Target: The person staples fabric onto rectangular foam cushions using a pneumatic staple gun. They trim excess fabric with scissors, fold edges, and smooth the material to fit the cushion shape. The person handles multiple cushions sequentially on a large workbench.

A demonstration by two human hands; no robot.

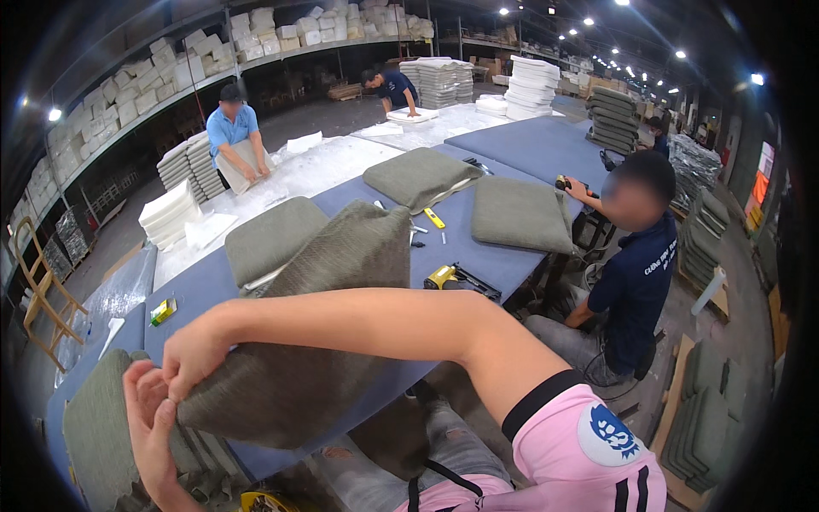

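Observation:
A large grey-green seat cushion [294, 397] stands tilted up in front of me at the table's near edge. My right arm crosses over it, and my right hand [198, 352] is closed, pinching its left corner. Directly below, my left hand [152, 420] has thumb and fingers closed at the same corner; the fingertips of both hands almost meet. What the fingertips pinch is small and partly hidden, but cushion fabric runs into them. Beneath my hands is a stack of similar cushions [101, 418].
On the blue table [512, 128] lie more cushions [522, 215], a yellow-and-black staple gun [461, 280], a yellow utility knife [435, 218] and a small yellow-green box [163, 311]. A person in dark blue [636, 282] sits close on the right. Two people work across the table.

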